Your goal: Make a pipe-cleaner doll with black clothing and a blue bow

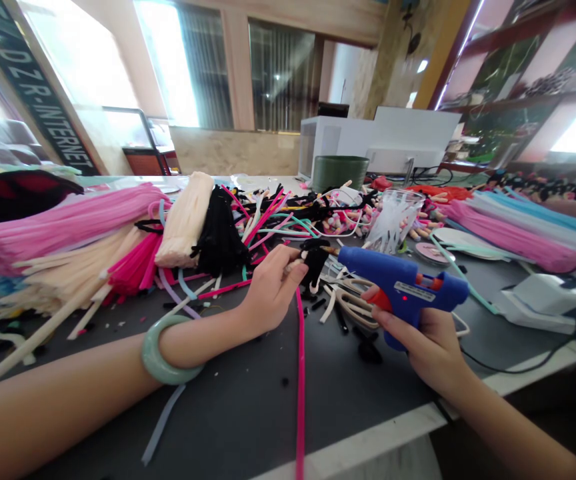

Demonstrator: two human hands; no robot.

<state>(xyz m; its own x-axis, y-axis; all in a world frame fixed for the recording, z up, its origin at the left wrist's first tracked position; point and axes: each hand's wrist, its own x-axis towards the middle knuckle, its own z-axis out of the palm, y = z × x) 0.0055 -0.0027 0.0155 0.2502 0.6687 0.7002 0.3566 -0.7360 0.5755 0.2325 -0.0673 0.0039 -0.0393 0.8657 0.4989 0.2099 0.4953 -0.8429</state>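
Our R hand [435, 343] is wrapped round the blue glue gun [401, 283], index finger up by the red trigger [381, 299]; can't tell if it's squeezed. Small red light's on, so prob. powered. Our L hand [268, 290] has thumb & fingertips pinched together on a small black fuzzy piece [314, 268], w/ pale bits showing at the fingertips. That piece is just L of the gun, right at its nozzle [333, 251]; can't tell if they touch or if any glue's out.

Step in hand, as we judge it: gluing, nozzle lined up on the black piece. Next move calls for a steady L pinch, a light, controlled trigger pull & a tip aimed at the join, w/ our L fingertips clear of the hot end, as they're v. near.

Rel. to the gun: scissors [357, 301] lie just L of the grip, partly behind it; a long pink stem [301, 380] runs down the table [248, 427] further L; cream bundle [184, 223] & black bundle [221, 233] sit well L & beyond; cup of clear sticks [389, 223] is just behind; white power strip [543, 303] is off to the R.
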